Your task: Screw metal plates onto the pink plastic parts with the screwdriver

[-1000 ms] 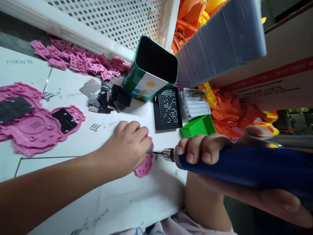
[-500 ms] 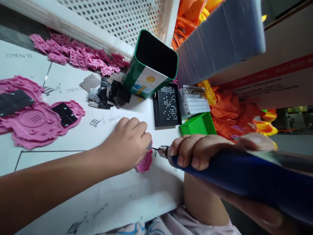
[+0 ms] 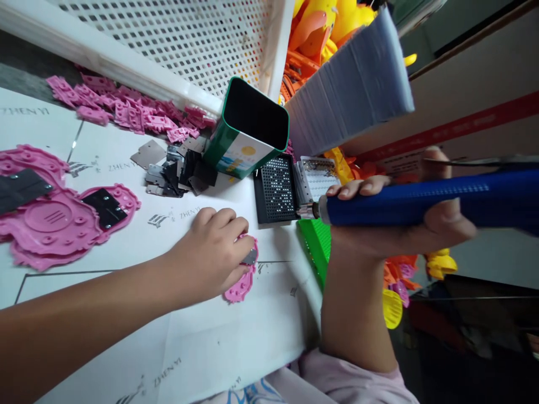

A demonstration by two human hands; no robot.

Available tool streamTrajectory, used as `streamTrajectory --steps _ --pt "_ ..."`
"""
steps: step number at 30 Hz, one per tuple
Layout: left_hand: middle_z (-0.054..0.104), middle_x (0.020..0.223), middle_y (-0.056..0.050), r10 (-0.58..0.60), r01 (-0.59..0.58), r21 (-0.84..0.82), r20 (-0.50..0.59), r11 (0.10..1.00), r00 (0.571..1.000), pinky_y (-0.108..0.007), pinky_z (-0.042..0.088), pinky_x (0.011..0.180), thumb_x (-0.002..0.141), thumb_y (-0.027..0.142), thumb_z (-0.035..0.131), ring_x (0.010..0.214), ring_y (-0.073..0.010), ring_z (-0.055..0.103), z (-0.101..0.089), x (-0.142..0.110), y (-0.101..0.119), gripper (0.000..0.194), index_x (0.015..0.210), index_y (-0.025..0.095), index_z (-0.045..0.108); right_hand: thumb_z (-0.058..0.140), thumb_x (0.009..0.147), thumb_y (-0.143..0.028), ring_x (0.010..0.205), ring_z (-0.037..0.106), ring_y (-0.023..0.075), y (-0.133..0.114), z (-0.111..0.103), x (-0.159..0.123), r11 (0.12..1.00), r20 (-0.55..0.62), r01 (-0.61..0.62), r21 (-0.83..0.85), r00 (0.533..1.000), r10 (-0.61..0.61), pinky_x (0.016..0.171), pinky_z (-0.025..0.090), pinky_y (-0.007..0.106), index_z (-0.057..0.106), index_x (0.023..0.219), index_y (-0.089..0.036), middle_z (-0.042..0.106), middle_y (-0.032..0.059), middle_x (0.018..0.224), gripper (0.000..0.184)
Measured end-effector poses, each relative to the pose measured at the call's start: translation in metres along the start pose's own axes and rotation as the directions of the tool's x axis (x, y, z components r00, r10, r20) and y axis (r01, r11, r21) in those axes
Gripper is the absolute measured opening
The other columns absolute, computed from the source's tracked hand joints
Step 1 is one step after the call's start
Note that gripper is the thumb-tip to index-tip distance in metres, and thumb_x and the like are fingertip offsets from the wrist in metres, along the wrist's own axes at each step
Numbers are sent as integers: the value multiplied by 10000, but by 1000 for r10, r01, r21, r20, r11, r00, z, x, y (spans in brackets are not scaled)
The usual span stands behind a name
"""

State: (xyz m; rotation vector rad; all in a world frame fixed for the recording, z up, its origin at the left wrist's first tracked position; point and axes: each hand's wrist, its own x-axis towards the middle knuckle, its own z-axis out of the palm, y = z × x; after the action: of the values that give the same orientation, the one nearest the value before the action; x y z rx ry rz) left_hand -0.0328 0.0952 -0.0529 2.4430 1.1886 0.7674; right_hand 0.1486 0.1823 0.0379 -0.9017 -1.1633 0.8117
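My left hand is closed on a small pink plastic part and presses it to the white table sheet. A dark metal plate lies in that part, partly under my fingers. My right hand is wrapped round a blue electric screwdriver, held level. Its metal nose is at the right edge of a black screw tray, which has rows of holes and many shiny screws; whether the bit touches a screw I cannot tell. Left of my left hand lie pink shells fitted with black plates.
A green tin stands behind the tray, beside loose metal plates. Pink pieces are heaped along a white crate. A green bin, a clear screw box and a grey-blue stack are at right.
My right hand has lifted the screwdriver off the pink part and swung it up to the screw tray. My left hand stays on the part, which shows more now.
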Motion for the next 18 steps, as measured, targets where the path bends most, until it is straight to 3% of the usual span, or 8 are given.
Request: streamTrajectory --steps 18 --pt "604 984 -74 -8 8 2 -4 1000 1000 -394 283 760 739 271 639 954 -276 492 1 -2 0 235 954 181 612 399 601 -452 365 497 158 11 0 1 999 -5 -38 20 999 38 397 429 298 491 936 -263 564 -61 460 396"
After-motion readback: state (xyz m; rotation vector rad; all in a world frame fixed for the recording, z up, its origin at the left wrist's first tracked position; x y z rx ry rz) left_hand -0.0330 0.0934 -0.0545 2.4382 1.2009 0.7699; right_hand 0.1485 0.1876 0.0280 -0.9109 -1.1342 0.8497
